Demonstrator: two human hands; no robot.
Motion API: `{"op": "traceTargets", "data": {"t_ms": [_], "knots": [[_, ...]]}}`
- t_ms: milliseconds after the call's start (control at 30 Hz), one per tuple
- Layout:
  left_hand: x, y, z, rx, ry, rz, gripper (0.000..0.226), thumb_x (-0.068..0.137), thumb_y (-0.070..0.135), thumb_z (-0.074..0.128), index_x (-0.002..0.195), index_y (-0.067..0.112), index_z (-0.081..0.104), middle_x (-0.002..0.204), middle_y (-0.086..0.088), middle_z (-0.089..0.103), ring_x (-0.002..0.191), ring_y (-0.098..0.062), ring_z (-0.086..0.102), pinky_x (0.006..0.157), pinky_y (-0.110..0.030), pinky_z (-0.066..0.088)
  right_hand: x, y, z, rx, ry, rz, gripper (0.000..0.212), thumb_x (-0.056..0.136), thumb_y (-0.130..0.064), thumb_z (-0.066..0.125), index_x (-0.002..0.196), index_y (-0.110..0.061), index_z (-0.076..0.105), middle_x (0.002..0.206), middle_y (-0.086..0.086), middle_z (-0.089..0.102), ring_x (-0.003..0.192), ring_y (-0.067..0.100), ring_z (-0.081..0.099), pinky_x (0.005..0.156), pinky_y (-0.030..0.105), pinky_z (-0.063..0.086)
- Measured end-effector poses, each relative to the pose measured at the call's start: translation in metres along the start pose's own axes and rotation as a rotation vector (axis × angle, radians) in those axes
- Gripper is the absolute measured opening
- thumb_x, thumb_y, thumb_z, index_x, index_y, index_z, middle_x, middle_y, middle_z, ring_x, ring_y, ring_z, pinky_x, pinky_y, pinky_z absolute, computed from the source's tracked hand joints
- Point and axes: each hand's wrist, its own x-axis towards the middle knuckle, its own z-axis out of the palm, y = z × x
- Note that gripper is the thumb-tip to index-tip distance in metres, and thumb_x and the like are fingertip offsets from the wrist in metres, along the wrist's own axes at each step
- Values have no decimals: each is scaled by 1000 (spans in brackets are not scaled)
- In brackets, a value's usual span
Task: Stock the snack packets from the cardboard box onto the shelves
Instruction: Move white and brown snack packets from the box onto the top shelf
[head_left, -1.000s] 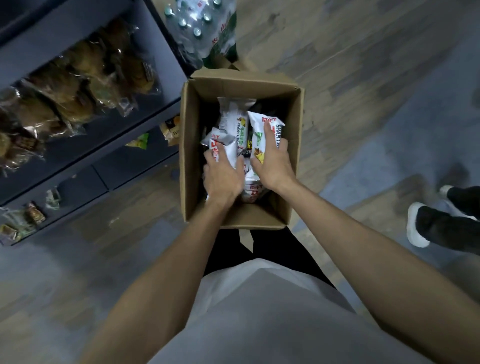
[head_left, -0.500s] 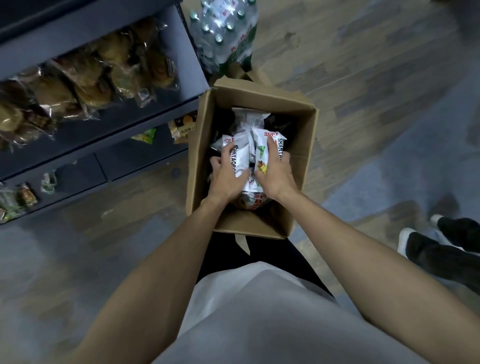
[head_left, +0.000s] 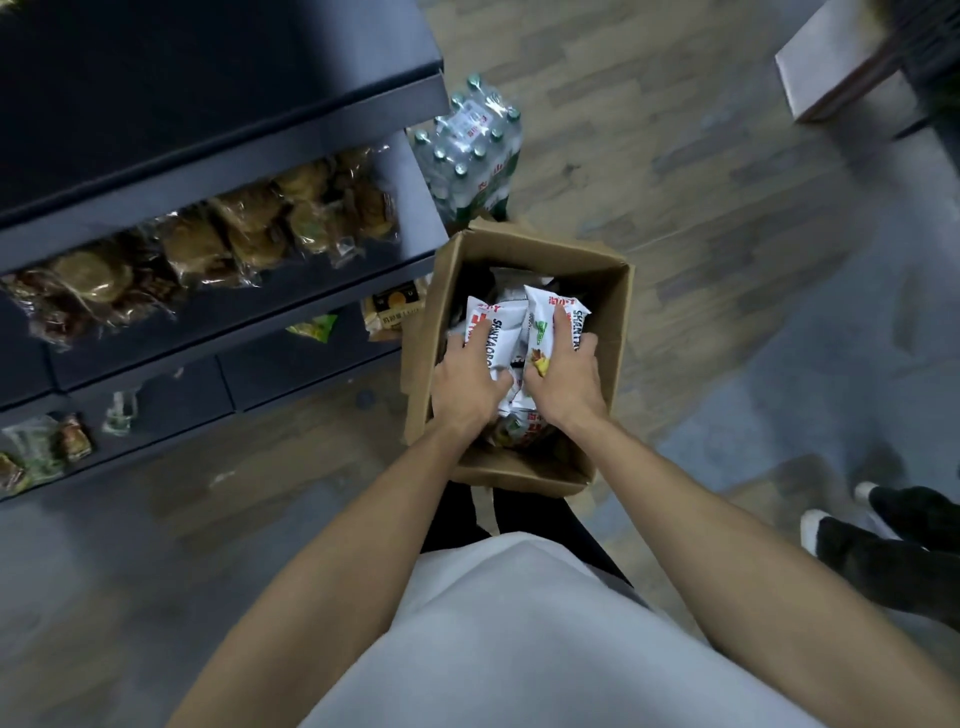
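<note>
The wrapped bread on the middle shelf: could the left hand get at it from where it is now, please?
Probably yes, once freed. The left hand grips snack packets inside the cardboard box, while the wrapped bread lies on the open shelf to its left, with nothing between.

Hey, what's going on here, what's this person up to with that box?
A person is bending over an open cardboard box on the floor beside dark shelves. The left hand and the right hand are both down inside it, gripping a bunch of white snack packets between them. The packets are not yet out of the box. The shelves already hold wrapped baked goods, and a pack of water bottles stands behind the box.
</note>
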Motion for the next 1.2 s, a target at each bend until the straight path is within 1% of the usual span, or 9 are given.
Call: {"op": "traceTargets", "data": {"t_ms": [100, 200, 333, 433, 567, 767, 933, 1067, 1200], "knots": [[-8, -10, -11, -26, 31, 70, 70, 80, 35, 64, 144, 33, 35, 118, -4, 52, 104, -23, 56, 84, -34, 48, -13, -10, -5, -8, 45, -12, 80, 93, -32, 59, 155, -29, 8, 132, 11, 29, 115, 33, 48, 91, 42, 44], [-10, -17, -22, -29, 69, 142, 69, 78, 40, 65, 141, 33, 39, 104, 1, 53, 95, -16, 54, 77, -32, 49, -24, -17, -9, -12, 103, -31, 78, 94, -33, 58, 155, -28, 9, 131, 10, 30, 113, 33, 49, 89, 39, 44], [-22, -15, -43, -18, 91, 236, 62, 75, 37, 68, 132, 28, 46, 92, 1, 54, 83, -16, 53, 70, -38, 51, -38, -25, -11, -8, 151, -41, 79, 93, -31, 57, 155, -26, 9, 131, 12, 30, 111, 34, 49, 87, 40, 43], [-32, -16, -52, -8, 91, 270, 62, 75, 36, 68, 132, 26, 46, 96, -1, 56, 85, -18, 54, 72, -39, 52, -49, -32, -11, 23, 193, -57, 78, 93, -30, 56, 155, -27, 9, 130, 12, 30, 111, 35, 49, 88, 41, 44], [-39, -16, -68, 76, 121, 265, 67, 77, 39, 67, 137, 29, 39, 112, -4, 59, 98, -23, 58, 78, -41, 53, -60, -42, -16, 48, 223, -79, 77, 94, -29, 55, 156, -26, 9, 130, 12, 29, 112, 35, 48, 91, 41, 43], [-49, -9, -93, 103, 217, 244, 70, 82, 36, 64, 144, 30, 34, 118, -7, 57, 106, -26, 57, 78, -36, 50, -73, -53, -36, 45, 261, -164, 76, 94, -28, 55, 155, -27, 10, 128, 12, 30, 112, 37, 46, 90, 42, 45], [-68, 12, -115, 76, 312, 231, 70, 84, 34, 64, 146, 31, 32, 126, -8, 54, 106, -29, 59, 85, -40, 50, -88, -58, -56, 78, 310, -279, 75, 93, -27, 57, 154, -28, 13, 129, 15, 32, 106, 39, 48, 85, 42, 47], [-92, 27, -132, 92, 398, 223, 69, 84, 34, 64, 145, 30, 32, 124, -7, 53, 102, -29, 61, 85, -41, 51, -107, -62, -73, 107, 322, -371, 74, 95, -27, 55, 154, -29, 10, 134, 14, 30, 109, 36, 48, 84, 41, 46], [-121, 29, -160, 114, 506, 228, 68, 85, 35, 64, 145, 30, 32, 118, -3, 52, 96, -24, 61, 80, -36, 52, -126, -80, -84, 122, 324, -503, 73, 95, -29, 55, 153, -30, 10, 132, 13, 33, 112, 37, 50, 92, 45, 47]]}}
